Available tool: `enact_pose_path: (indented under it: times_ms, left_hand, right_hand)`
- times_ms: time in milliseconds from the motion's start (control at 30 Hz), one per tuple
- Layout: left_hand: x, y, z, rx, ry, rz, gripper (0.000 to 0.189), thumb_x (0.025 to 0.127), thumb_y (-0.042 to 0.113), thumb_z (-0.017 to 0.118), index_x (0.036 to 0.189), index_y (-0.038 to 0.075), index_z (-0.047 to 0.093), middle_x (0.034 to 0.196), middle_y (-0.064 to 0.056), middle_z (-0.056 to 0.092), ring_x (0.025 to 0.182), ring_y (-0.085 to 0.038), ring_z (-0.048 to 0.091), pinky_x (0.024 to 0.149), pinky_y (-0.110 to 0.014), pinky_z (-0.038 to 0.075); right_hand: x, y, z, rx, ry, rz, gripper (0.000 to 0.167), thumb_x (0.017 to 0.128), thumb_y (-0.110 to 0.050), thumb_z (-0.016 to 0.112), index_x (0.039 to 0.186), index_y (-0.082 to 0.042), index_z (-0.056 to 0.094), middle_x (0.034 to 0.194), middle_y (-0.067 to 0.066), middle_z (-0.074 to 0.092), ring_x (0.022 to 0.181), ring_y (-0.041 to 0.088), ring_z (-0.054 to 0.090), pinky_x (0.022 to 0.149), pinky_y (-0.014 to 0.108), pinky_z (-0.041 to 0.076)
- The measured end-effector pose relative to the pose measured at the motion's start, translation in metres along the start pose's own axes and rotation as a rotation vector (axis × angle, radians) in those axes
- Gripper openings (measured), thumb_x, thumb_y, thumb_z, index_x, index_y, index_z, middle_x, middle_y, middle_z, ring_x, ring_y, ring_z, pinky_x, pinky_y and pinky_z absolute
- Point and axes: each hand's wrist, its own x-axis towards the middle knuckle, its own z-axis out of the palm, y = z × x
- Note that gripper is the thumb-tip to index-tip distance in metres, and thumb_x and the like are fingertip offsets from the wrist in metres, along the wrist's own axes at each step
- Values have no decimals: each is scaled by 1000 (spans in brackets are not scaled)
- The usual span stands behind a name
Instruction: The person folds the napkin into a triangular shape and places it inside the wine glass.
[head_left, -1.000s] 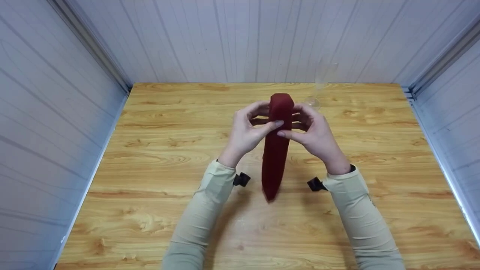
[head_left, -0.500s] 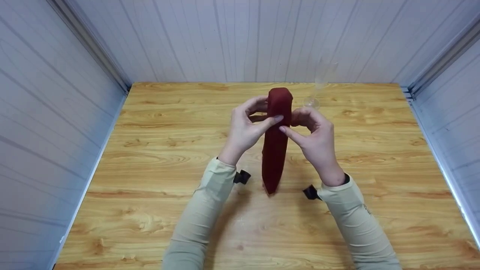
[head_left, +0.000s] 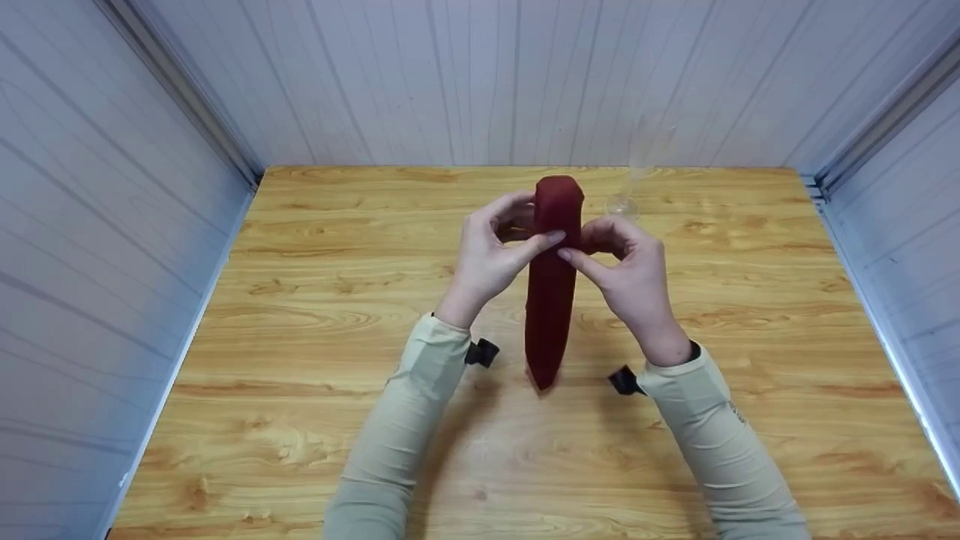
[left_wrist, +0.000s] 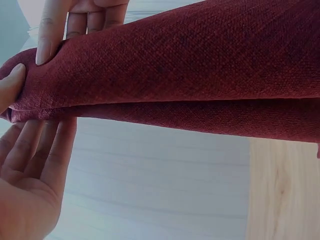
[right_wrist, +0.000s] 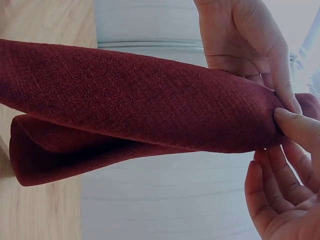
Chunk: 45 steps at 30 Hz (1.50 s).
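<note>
A dark red woven cloth napkin, folded into a long narrow strip, hangs between both hands above the table. Its upper end is rounded, while the lower end tapers to a point. From the left, my left hand pinches it near the top, thumb in front and fingers behind. My right hand pinches the opposite edge slightly lower, its thumb tip close to the left one. The left wrist view shows a lengthwise fold in the napkin. In the right wrist view, its lower layers gape apart at the free end.
A clear stemmed glass with a round foot stands at the back right of the wood-grain table, behind my right hand. Pale panelled walls enclose the table at the back and both sides. Black wrist camera mounts stick out inward from both sleeves.
The napkin has risen slightly. My right hand has shifted a little down and outward, its fingers drawn from behind the napkin to its right edge. The left hand keeps its pinch.
</note>
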Motion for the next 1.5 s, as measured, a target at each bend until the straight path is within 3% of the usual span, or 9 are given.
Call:
enact_pose_path:
  times_ms: [367, 567, 700, 900, 1233, 1367, 1500]
  left_hand:
    - [4, -3, -8, 24, 5, 67, 37, 78, 0, 78, 110, -7, 63, 92, -12, 71, 85, -22, 67, 75, -41, 53]
    - [4, -3, -11, 8, 9, 84, 38, 77, -1, 78, 111, -8, 62, 92, -11, 70, 86, -25, 66, 76, -42, 53]
    - [4, -2, -10, 17, 7, 93, 38, 77, -1, 78, 111, -8, 62, 93, -12, 70, 87, -22, 66, 76, -41, 53]
    - [1, 0, -6, 21, -18, 94, 39, 76, -1, 78, 112, -7, 62, 94, -12, 70, 87, -20, 66, 77, -39, 53]
    - [-8, 4, -3, 62, -115, 66, 40, 77, -2, 77, 114, -8, 62, 100, -16, 69, 92, -18, 65, 83, -38, 52]
    - [-12, 3, -3, 85, -178, 55, 39, 79, -7, 73, 116, -9, 61, 106, -18, 67, 97, -16, 64, 87, -42, 50]
    - [-16, 1, -2, 76, -252, 77, 37, 79, -14, 67, 116, -10, 60, 108, -20, 66, 98, -25, 63, 86, -47, 49]
  right_hand:
    - [-9, 11, -11, -25, -113, 87, 27, 80, 1, 75, 102, 9, 62, 94, 23, 65, 88, 32, 62, 78, 31, 52]
    - [-17, 36, -17, 72, -189, 237, 28, 83, -8, 75, 105, 5, 64, 98, 18, 66, 90, 28, 64, 79, 33, 53]
    - [-17, 43, -17, 183, -274, 323, 30, 94, -18, 62, 109, 8, 63, 102, 22, 66, 93, 33, 65, 84, 40, 53]
    - [-15, 43, -17, 303, -342, 427, 52, 104, -34, 40, 113, 12, 60, 104, 27, 66, 96, 37, 65, 86, 45, 51]
    - [-15, 40, -18, 501, -375, 572, 71, 103, -49, 25, 122, 11, 56, 112, 29, 62, 105, 42, 60, 90, 51, 48]
    - [-15, 42, -19, 590, -390, 600, 69, 103, -51, 23, 124, 5, 57, 115, 28, 62, 107, 42, 60, 91, 51, 47]
    - [-14, 46, -20, 657, -408, 597, 62, 104, -47, 23, 132, 1, 50, 112, 23, 65, 104, 38, 62, 92, 51, 47]
